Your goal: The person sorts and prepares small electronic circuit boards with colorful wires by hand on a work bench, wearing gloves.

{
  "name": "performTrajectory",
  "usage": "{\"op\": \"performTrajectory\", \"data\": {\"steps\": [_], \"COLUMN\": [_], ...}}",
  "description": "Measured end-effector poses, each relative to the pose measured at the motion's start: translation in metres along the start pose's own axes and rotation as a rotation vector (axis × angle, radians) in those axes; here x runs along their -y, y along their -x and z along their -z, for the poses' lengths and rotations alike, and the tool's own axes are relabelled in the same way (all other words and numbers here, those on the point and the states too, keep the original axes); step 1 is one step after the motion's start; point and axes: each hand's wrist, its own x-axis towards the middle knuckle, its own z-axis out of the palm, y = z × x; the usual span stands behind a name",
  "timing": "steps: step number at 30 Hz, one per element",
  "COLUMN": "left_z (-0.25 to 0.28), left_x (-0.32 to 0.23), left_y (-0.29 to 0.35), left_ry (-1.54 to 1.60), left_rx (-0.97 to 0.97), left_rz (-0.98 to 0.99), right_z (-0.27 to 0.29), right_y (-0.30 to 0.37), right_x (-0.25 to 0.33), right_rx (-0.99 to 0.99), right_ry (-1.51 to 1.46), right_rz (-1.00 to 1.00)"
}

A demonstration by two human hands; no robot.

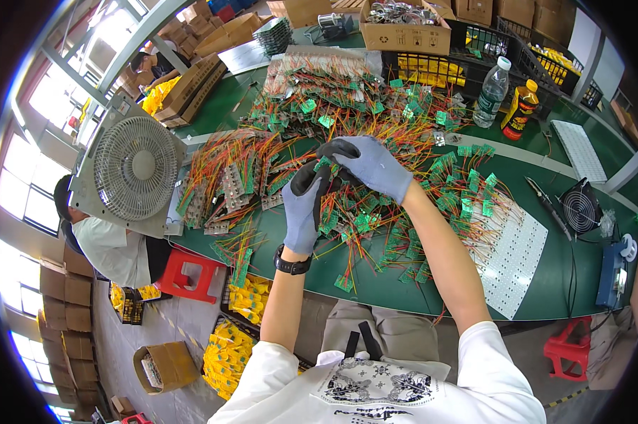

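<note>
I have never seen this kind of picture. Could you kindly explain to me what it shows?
There is no robot: a camera on a person's head looks down, and its wide lens bends straight edges. The gloved left hand and right hand are that person's. They meet at a small green board; which fingers grip it is unclear. On the green table lie many wired boards, with a white panel to the right and a grey fan to the left.

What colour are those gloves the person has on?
The left glove and right glove are blue-grey with black parts, seen best in the head view.
</note>
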Motion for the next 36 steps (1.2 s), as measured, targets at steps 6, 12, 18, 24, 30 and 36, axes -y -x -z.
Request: {"op": "performTrajectory", "data": {"steps": [6,12,18,24,30,36], "left_z": [-0.003,0.009,0.01,0.045,0.115,0.14], "left_x": [0.003,0.012,-0.005,-0.009,0.017,0.031], "left_y": [0.0,-0.002,-0.006,-0.022,-0.032,-0.043], "left_ry": [-0.057,-0.052,-0.123,-0.539,-1.689,-1.719], "left_rx": [-0.086,-0.159,-0.055,-0.03,-0.088,-0.046], "left_rz": [0.025,-0.058,-0.009,-0.307,-0.343,-0.293], "right_z": [-0.007,-0.016,-0.001,0.027,0.022,0.016], "right_y": [0.003,0.005,0.001,0.006,-0.002,0.001], "right_x": [-0.007,0.004,0.002,-0.011,0.01,0.014], "right_rx": [-0.119,-0.148,-0.272,-0.376,-0.317,-0.377], "right_ry": [0.493,0.857,0.744,1.069,0.808,0.8], "right_rz": [0.171,0.26,0.272,-0.065,0.0,0.128]}}
